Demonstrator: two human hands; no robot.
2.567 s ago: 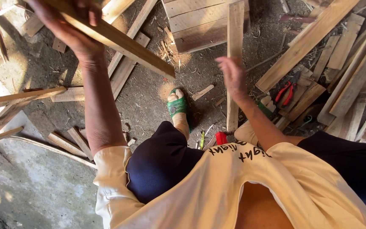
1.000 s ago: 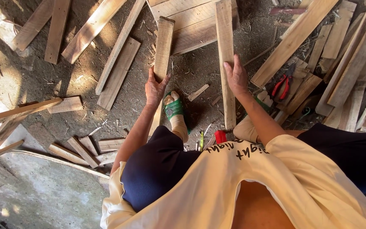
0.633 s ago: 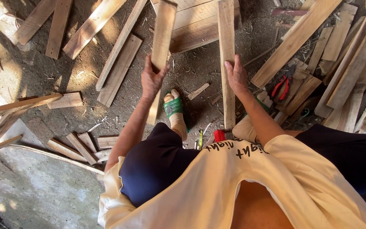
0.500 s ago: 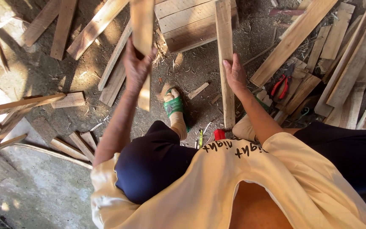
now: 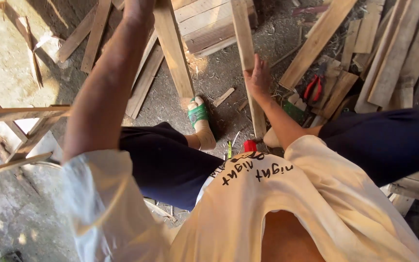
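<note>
Head view: left hand point(image 5: 139, 9) raised at top edge, closed around short plank point(image 5: 173, 48), lifted clear of ground. Right hand point(image 5: 257, 77) fingers together, pressed flat against upright slat point(image 5: 246, 58). Red pliers point(image 5: 314, 85) on ground nearby.

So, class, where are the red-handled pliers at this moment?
In the head view, the red-handled pliers lie on the ground at the person's right, among the wooden slats, just beyond the right hand that steadies an upright plank.
</note>
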